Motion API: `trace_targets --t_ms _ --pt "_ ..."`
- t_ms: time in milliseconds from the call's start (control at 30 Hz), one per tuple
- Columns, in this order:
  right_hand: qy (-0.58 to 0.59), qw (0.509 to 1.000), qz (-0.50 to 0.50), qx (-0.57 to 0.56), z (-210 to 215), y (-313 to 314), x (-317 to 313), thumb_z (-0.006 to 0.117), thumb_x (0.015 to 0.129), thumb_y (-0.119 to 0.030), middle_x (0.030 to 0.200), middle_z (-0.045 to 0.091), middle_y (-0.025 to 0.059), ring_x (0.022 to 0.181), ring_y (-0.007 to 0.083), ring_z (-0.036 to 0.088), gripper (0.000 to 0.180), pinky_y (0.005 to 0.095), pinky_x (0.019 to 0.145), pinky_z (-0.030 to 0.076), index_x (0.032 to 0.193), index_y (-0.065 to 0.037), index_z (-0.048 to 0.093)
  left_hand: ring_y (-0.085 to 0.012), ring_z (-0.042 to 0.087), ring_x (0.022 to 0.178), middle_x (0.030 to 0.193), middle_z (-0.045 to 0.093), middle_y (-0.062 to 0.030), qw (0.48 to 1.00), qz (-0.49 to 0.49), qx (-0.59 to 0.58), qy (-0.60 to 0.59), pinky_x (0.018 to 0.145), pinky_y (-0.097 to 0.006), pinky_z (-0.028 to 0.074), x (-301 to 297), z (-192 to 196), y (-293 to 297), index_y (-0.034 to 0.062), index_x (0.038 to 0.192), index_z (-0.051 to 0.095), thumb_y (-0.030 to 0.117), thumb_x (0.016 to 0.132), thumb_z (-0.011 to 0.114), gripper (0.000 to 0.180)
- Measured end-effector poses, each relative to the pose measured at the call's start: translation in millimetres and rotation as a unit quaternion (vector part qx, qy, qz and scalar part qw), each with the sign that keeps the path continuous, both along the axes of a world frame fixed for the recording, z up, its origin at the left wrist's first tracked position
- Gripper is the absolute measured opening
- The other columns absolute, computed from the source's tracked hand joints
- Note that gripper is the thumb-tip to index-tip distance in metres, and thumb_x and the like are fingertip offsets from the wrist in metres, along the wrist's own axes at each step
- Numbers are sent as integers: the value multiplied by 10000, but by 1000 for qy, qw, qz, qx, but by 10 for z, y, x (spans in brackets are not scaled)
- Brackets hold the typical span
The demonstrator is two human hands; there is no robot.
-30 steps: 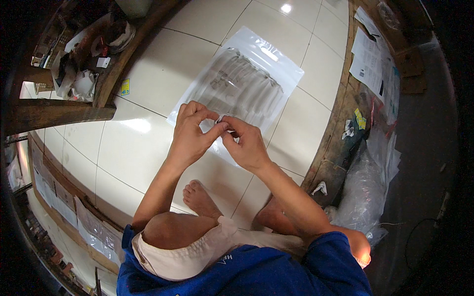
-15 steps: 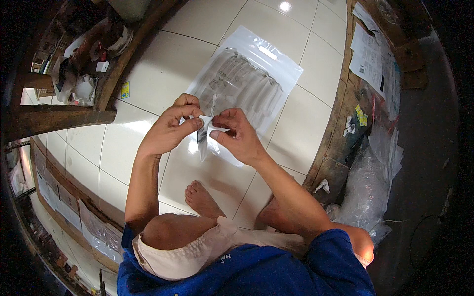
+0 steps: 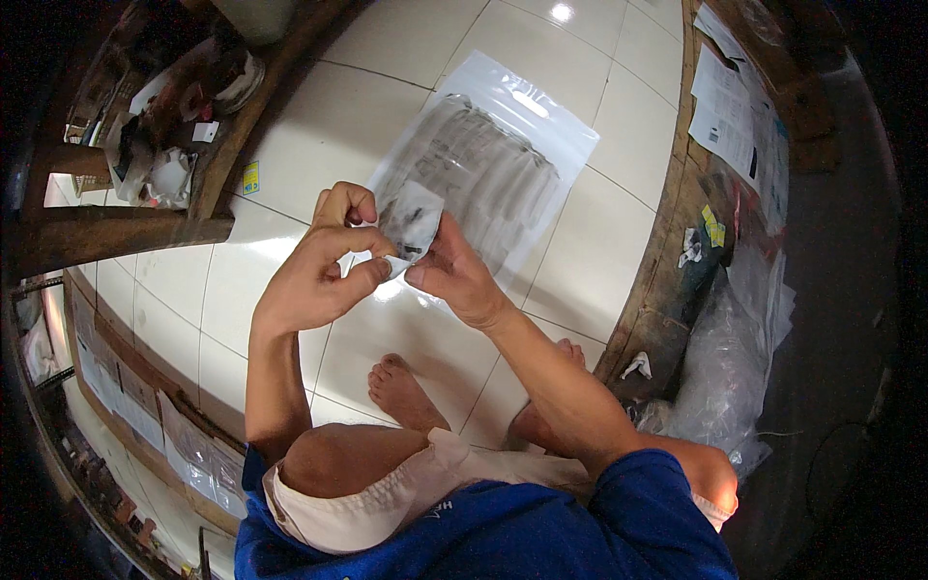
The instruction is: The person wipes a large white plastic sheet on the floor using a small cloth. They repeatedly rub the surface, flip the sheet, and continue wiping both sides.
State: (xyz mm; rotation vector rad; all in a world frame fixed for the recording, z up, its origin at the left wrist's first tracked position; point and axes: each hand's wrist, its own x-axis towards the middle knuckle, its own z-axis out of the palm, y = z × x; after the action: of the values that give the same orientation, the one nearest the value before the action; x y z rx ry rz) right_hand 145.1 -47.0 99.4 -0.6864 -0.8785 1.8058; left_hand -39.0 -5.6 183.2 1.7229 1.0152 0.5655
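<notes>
A small white wipe [image 3: 418, 215] with dark smudges is spread between my two hands, above the floor. My left hand [image 3: 314, 271] pinches its lower left corner between thumb and fingers, the other fingers curled. From the right side my right hand [image 3: 466, 275] grips it, thumb in front and fingers partly hidden behind. Beneath and beyond the wipe, a white plastic bag [image 3: 577, 145] with a cut-out handle lies flat on the tiles. Grey streaks cover most of its face, and my hands hide its near left part.
A wooden shelf [image 3: 121, 227] with assorted items stands at the left. Along the right runs a wooden platform [image 3: 633, 324] bearing paper sheets [image 3: 725, 121], crumpled smudged tissue [image 3: 690, 247] and a clear plastic bundle [image 3: 717, 367]. My bare feet [image 3: 406, 391] rest on the tiles.
The wipe was bunched and hanging down between my fingertips; now it is opened out and stands up. My right hand has turned and moved slightly, its fingers now behind the wipe.
</notes>
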Motion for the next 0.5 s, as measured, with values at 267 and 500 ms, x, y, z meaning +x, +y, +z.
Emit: trace_targets --t_ms 267,500 --pt "-169 970 -19 174 -57 26 -21 733 803 -105 1340 473 116 1258 234 449 517 370 1065 330 1274 -61 527 -303 419 987 996 438 -153 986 -11 146 79 893 -360 375 -8 258 -98 2 804 654 86 696 639 137" --pt "-118 989 85 -15 133 -15 -76 661 867 -122 1243 556 140 1209 238 494 266 340 983 400 1109 -31 601 -282 423 953 934 429 -131 981 63 159 95 894 -350 346 -100 222 -86 -2 803 632 137 702 650 173"
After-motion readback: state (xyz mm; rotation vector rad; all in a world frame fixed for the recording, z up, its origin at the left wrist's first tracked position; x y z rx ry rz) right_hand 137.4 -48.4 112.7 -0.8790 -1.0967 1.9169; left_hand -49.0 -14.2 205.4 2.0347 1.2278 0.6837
